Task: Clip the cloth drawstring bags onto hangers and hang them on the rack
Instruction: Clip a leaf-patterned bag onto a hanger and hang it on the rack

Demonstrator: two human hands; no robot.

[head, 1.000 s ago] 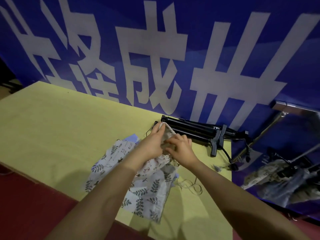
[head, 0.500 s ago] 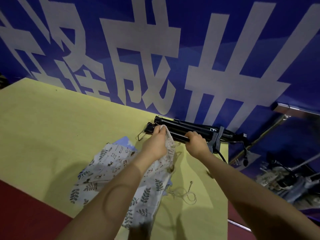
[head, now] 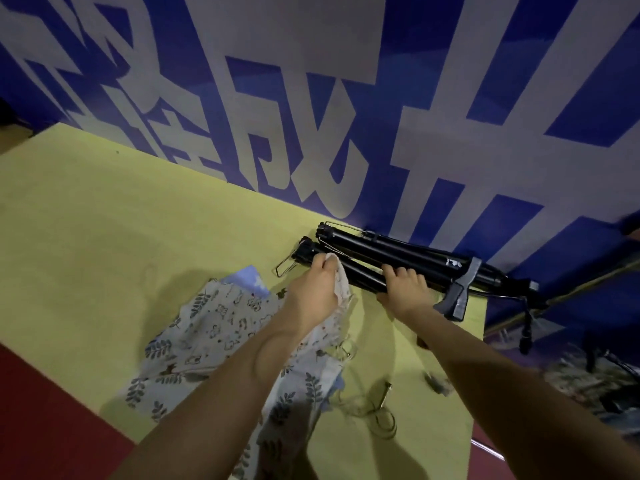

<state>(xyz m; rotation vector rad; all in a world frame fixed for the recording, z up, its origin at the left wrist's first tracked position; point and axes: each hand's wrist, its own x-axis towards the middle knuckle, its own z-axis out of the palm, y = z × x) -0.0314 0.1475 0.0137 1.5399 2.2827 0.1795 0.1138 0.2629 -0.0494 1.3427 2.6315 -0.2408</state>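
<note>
Head view shows both forearms reaching forward over the yellow bench (head: pixel 104 237). Left hand (head: pixel 317 292) has its fingers curled and pinches the top edge of a printed cloth bag (head: pixel 343 289), lifting it near the black hangers (head: pixel 398 261) that lie by the blue wall banner (head: pixel 311 98). Right hand (head: pixel 407 289) grips one black hanger bar, fingers over it and thumb under. More printed bags (head: pixel 207 334) lie on the bench, partly covered by the left forearm. Which clip is on which hanger is hard to make out. A thin drawstring (head: pixel 374 407) lies loose beside them.
</note>
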